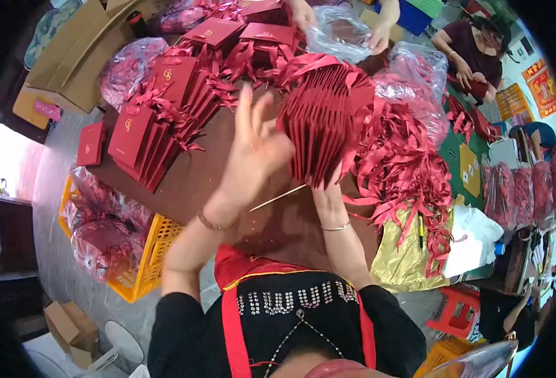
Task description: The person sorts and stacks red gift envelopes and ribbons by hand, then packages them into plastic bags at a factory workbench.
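While a fanned bundle of red bags (316, 129) was held up over the brown surface (193, 183) by the right grip (336, 178), whose fingers were mostly hidden behind it, the left grip (257, 148) was raised just beside, blurred, its fingers loosely spread and nothing seen in it; whether the bundle was touched could not be told. Plastic-wrapped red bundles (107, 242) were contained in a yellow crate (148, 264) at left. Beyond, a clear plastic bag (323, 33) was held by another person's hands (383, 34). More red bags (128, 135) were stood at left, ribbons (404, 160) heaped at right, with a thin stick (278, 197) laid between the forearms. Farther right, a green surface (452, 150) was seen.
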{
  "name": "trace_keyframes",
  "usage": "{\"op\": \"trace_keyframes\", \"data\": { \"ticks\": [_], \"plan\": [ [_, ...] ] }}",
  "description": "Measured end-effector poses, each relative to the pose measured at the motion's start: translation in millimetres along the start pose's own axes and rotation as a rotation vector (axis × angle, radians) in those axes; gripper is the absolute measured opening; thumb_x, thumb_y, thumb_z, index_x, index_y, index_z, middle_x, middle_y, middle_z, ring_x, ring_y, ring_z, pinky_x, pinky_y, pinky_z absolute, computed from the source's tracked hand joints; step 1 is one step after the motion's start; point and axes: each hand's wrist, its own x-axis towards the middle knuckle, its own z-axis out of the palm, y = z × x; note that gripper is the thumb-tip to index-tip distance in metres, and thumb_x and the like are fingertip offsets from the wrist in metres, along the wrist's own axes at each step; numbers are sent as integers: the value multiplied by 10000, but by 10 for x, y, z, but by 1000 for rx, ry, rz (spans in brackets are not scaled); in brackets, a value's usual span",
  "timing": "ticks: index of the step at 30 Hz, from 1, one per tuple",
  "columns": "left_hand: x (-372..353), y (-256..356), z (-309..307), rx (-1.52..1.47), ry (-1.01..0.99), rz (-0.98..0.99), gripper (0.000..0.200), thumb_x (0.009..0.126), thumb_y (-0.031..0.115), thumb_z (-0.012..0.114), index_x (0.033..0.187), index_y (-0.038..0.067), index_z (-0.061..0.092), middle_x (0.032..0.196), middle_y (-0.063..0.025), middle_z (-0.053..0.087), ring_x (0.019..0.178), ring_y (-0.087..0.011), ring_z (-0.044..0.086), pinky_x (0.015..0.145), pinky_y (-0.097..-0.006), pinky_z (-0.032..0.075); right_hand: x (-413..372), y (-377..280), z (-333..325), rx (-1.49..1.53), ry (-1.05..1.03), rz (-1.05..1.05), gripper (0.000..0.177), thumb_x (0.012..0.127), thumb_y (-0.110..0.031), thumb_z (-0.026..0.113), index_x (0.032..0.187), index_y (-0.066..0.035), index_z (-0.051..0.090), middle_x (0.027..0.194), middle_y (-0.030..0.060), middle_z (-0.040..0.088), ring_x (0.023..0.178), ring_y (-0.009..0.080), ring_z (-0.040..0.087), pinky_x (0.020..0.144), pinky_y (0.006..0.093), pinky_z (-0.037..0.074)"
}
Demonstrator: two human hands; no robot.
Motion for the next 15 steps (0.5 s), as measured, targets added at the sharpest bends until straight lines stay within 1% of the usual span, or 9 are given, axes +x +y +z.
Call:
{"op": "trace_keyframes", "data": {
  "ticks": [1,3,4,6,8,10,12,14,15],
  "plan": [
    [-153,-91,140,38,49,31,1186,658,27,757,1428,102,-142,1473,-180,107,1304,-271,286,1053,-408,284,-8,75,114,-304,51,-80,570,913,-447,421,1341,-71,389,1318,116,471,1177,300,484,1026,450,367],
    [-356,-259,342,316,63,98,1278,588,135,828,1411,26,-143,1464,-224,88,1338,-320,210,1088,-436,199,-106,332,434,-918,195,-290,632,903,-503,408,1360,-69,354,1326,116,462,1190,300,470,1029,451,363],
    [-404,-327,431,492,94,146,1303,570,176,846,1405,-1,-138,1458,-246,81,1335,-346,208,1090,-439,190,-132,339,368,-919,188,-280,632,903,-503,408,1360,-69,354,1326,116,462,1190,300,470,1029,451,363],
    [-419,-534,520,621,251,196,1333,544,244,867,1398,-31,-118,1437,-281,102,1318,-399,209,1080,-435,206,-139,295,161,-632,147,-203,678,872,-556,436,1340,-69,380,1317,122,468,1204,293,451,1027,455,364],
    [-397,-638,520,642,328,241,1307,564,272,860,1397,-43,-96,1403,-303,151,1295,-424,232,1054,-443,244,-170,220,47,-659,157,-196,675,866,-548,455,1336,-68,386,1312,121,472,1199,291,454,1025,453,367],
    [-398,-661,500,718,321,297,1260,602,127,827,1404,-12,-135,1425,-215,165,1296,-288,280,1083,-387,219,-228,120,-1,-705,194,-221,669,855,-532,494,1327,-67,396,1303,117,479,1190,289,462,1022,450,373],
    [-414,-636,501,760,323,369,1247,601,132,836,1408,-12,-103,1396,-205,224,1265,-285,330,1065,-387,259,-289,0,-25,-754,234,-258,665,843,-515,533,1317,-66,406,1294,113,486,1180,287,469,1018,447,378],
    [-426,-677,466,588,268,377,1176,599,156,845,1400,-19,3,1348,-182,296,1242,-267,363,1055,-377,275,-335,-45,20,-787,259,-270,663,837,-507,552,1313,-66,412,1290,111,490,1175,286,473,1016,445,381],
    [-428,-794,392,394,308,299,1027,610,185,848,1339,-17,153,1276,-146,368,1193,-242,412,1034,-371,307,-352,-57,43,-831,166,-266,680,793,-471,626,1299,-64,425,1277,99,500,1157,277,487,1008,437,393]
  ]
}}
